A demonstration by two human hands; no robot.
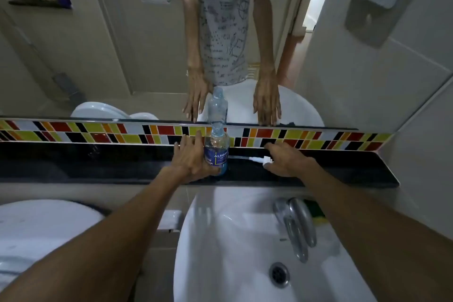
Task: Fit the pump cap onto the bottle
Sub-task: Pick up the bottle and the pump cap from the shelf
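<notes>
A clear plastic bottle (217, 147) with a blue label and a little blue liquid at its base stands upright, uncapped, on a black shelf (98, 167) at the centre of the frame. The left hand (193, 159) wraps around its lower half from the left, fingers curled against the label. Just right of the bottle, a white pump cap (260, 160) lies on its side on the shelf, its thin tube pointing toward the bottle. The right hand (285, 160) rests over the cap's head, fingers spread, touching it; no firm pinch shows. A white sink (220, 240) fills the lower centre.
</notes>
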